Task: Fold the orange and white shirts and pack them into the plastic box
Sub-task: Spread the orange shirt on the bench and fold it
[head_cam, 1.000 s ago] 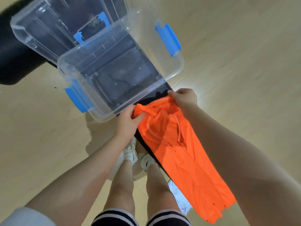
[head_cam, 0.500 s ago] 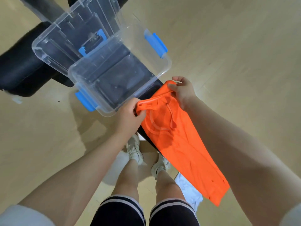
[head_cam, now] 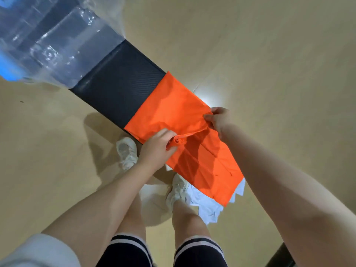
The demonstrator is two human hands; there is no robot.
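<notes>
both hands, left hand point(head_cam: 157, 149) and right hand point(head_cam: 218, 118), pinch the orange shirt point(head_cam: 173, 106); risk: its 5 o'clock end slides off the bench point(head_cam: 119, 89), dragged by overhang.

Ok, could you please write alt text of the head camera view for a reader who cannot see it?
Two hands, left and right, pinch a fold of an orange shirt spread on a dark bench, with a white shirt beneath its near end. A blurred clear plastic box sits at the bench's far end.
</notes>
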